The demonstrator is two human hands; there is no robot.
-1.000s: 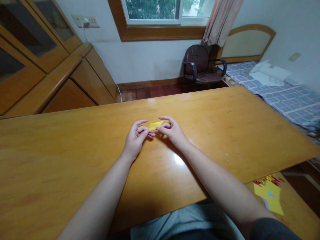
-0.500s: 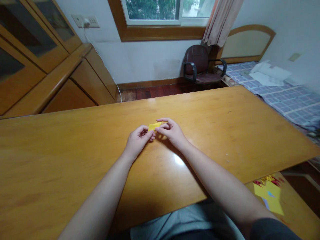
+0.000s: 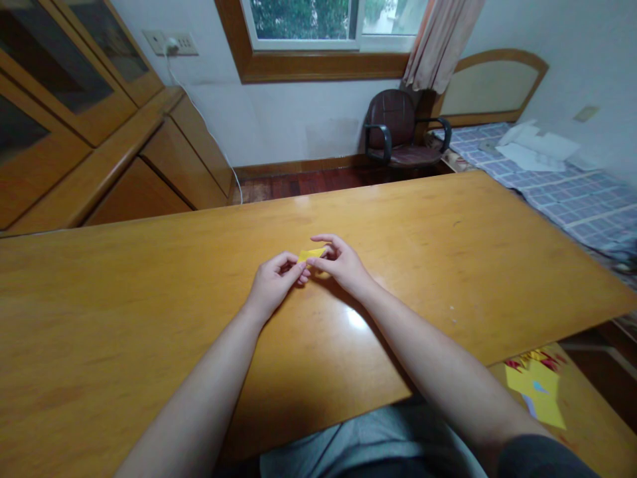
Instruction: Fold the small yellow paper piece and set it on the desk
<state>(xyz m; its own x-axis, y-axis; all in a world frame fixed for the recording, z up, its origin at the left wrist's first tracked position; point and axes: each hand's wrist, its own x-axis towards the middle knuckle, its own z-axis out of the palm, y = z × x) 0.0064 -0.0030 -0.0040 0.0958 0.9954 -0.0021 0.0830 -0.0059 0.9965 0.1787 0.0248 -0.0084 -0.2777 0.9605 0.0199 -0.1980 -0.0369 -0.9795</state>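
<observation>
Pinching a small yellow paper (image 3: 311, 253) near the middle of the frame, the person's two hands are meeting just over the counter (image 3: 149, 312). The left hand (image 3: 275, 282) is gripping the paper's lower left corner, its thumb pressing on the near side and its fingers curling in behind. The right hand (image 3: 345, 265) is taking the right part between thumb and bent fingers, while its index finger is stretching out above the top edge, not touching it. Both hands are staying mostly closed, their thumb tips nearly touching at the lower edge of the paper. The paper is looking folded, tapering to a point toward the right; its finer creases are too small to tell.

At the lower right of the frame, a larger yellow sheet (image 3: 547, 398) is lying on a lower wooden surface (image 3: 592, 405), with a small light-blue piece (image 3: 539, 386) showing on it and red and yellow pieces (image 3: 531, 360) lying along its upper edge. A dark sleeve (image 3: 542, 457) is covering the right upper arm at the bottom. Beyond the counter, a brown armchair (image 3: 395, 123) is standing below the window (image 3: 303, 23), and white sheets (image 3: 537, 147) are resting on the checked bed (image 3: 577, 199) at the upper right.
</observation>
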